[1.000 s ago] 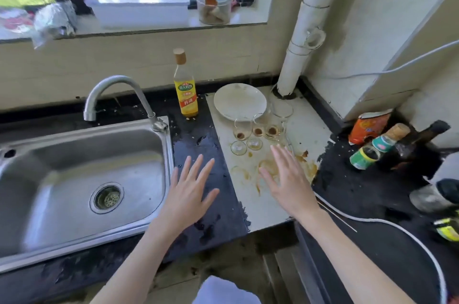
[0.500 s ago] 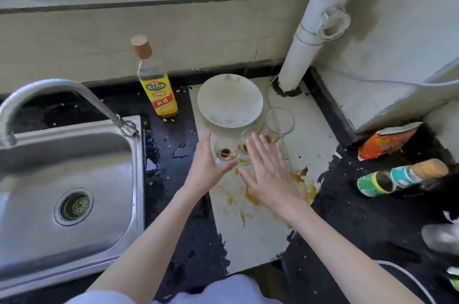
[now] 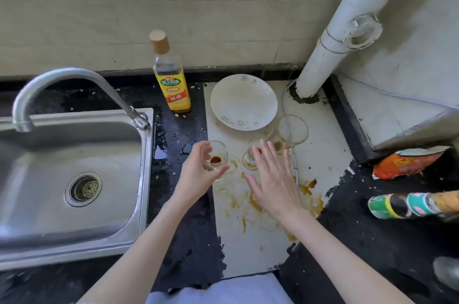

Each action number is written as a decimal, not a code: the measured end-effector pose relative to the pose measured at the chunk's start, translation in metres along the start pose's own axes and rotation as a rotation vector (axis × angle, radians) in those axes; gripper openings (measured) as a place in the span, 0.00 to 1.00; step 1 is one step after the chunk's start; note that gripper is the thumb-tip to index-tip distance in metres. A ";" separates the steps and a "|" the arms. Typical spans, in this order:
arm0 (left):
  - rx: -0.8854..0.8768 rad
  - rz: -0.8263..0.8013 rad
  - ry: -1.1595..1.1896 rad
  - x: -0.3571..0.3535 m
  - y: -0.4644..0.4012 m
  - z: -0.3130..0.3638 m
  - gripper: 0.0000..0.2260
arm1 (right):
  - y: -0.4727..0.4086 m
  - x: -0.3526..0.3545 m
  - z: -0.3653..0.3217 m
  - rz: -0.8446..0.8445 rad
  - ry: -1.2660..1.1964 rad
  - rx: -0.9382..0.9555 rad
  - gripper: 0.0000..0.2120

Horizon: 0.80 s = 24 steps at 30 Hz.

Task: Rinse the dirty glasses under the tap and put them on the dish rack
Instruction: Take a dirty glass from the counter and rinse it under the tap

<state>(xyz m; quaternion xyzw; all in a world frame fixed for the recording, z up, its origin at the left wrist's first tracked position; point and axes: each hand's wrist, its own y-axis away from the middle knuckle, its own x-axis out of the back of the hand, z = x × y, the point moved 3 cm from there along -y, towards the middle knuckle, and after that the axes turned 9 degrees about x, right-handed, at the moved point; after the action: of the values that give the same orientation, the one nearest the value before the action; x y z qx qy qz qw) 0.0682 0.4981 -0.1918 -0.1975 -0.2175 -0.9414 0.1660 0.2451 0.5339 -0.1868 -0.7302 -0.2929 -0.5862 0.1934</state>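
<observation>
Home kitchen: steel sink and tap, stained counter, cooking-wine bottle, plate.

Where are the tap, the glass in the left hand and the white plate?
tap (image 3: 62,77), head view, top of the arched spout
glass (image 3: 218,154), head view, side wall
white plate (image 3: 243,102), head view, bare centre

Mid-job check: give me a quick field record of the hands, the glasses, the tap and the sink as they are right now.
left hand: grips a small glass with brown dregs in it, over the counter edge
right hand: open, fingers straight, over the stained white board
other glasses: a second small glass at the right fingertips; a wine glass lying beside the plate
tap: no water seen running
sink: nothing in it
dish rack: not in view
</observation>
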 end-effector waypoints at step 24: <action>0.171 0.111 0.213 0.265 -0.022 -0.169 0.21 | -0.219 -0.076 -0.226 0.025 -0.508 -0.142 0.30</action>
<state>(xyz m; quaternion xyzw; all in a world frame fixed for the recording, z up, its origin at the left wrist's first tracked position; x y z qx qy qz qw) -0.2206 0.3761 -0.2216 -0.0933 -0.2668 -0.9244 0.2562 -0.0769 0.5422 -0.2197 -0.8693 -0.2812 -0.4006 0.0694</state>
